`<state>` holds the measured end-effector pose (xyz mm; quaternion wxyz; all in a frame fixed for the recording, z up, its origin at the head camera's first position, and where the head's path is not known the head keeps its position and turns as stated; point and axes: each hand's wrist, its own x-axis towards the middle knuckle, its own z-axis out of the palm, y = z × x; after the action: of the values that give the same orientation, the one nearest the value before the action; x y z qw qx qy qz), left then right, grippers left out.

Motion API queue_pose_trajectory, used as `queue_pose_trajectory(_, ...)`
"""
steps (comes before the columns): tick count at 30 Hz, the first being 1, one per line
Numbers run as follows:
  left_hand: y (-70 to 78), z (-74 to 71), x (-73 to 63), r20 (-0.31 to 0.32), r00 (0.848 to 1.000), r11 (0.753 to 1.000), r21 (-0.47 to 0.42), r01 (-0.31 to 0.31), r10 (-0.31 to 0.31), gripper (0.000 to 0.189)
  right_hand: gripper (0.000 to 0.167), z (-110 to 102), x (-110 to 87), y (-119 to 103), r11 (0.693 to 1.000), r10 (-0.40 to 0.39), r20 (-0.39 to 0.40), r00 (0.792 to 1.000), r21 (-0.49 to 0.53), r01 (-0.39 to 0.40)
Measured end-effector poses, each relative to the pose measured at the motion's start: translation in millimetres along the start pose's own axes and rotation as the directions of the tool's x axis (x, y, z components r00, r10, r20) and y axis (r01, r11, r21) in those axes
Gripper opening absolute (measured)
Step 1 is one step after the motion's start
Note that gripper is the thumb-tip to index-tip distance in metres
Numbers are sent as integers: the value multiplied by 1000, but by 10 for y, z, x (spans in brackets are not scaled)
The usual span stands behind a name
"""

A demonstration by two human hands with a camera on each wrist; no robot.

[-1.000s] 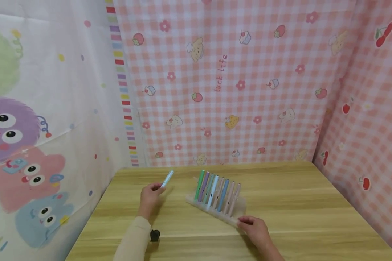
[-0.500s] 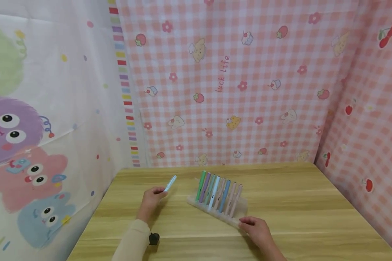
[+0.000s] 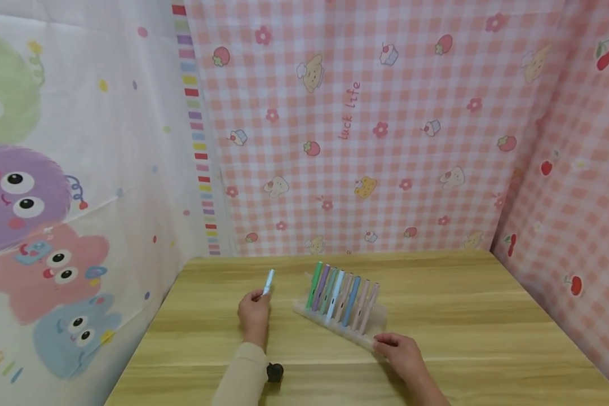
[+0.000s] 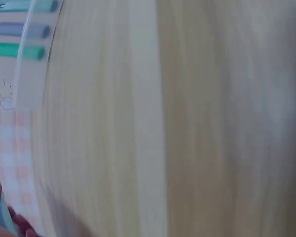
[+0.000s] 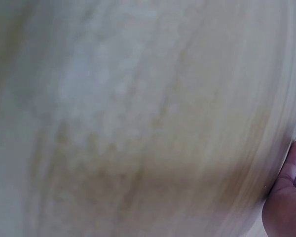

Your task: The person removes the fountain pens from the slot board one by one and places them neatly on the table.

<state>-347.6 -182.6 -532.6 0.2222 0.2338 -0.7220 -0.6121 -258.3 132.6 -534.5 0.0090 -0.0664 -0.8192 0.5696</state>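
Note:
My left hand (image 3: 254,314) pinches a light blue marker (image 3: 269,282), which points up and away over the table left of the stand. The left wrist view catches part of this marker (image 4: 4,215) between thumb and fingers at its lower left edge. A clear, frosted marker stand (image 3: 362,338) sits slantwise on the table. Several capped markers lean side by side in it: green (image 3: 314,286), purple (image 3: 321,288), pale blue, darker blue (image 3: 352,301) and pinkish ones. At the stand's near right corner, my right hand (image 3: 401,356) grips the edge with thumb and fingers.
The wood-grain table (image 3: 462,316) reaches back to a pink checked curtain (image 3: 385,158). A white cartoon curtain (image 3: 106,237) hangs at the left, and more checked cloth (image 3: 578,186) at the right. A small black device (image 3: 275,372) is at the left wrist.
My left hand has shifted right, nearer the stand, and the marker in it has turned more upright. The right hand stays at the stand's corner. The head view has shifted slightly.

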Motion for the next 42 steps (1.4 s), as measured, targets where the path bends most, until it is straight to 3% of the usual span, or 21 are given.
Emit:
queue_pose_trajectory(5,-19,103,-56,-89,996,1000,23,-19,21,16,16,-2,8,12,1000,-11,0,1000,6,11)
queue_pose_trajectory(11,-22,111,-85,-105,993,997,64,-45,51,16,15,0,15,31,1000,-17,0,1000,1,17)
queue_pose_trajectory(15,-33,74,-89,-132,990,991,133,-23,41,16,16,-14,9,8,1000,-27,-3,1000,-10,27)
queue_pose_trajectory(19,-26,56,-131,-136,990,970,241,7,27,18,17,-18,7,-8,1000,-21,-3,1000,-12,21)
queue_pose_trajectory(26,26,66,-233,-178,982,918,397,12,63,16,16,-6,-1,-23,999,-12,2,1000,-34,12)
queue_pose_trajectory(33,55,73,-265,-139,990,870,491,37,37,13,17,-8,-8,-23,1000,-6,-2,1000,-25,6)
queue_pose_trajectory(42,46,73,-286,-126,992,872,488,34,32,15,17,2,20,7,1000,3,2,1000,23,-3)
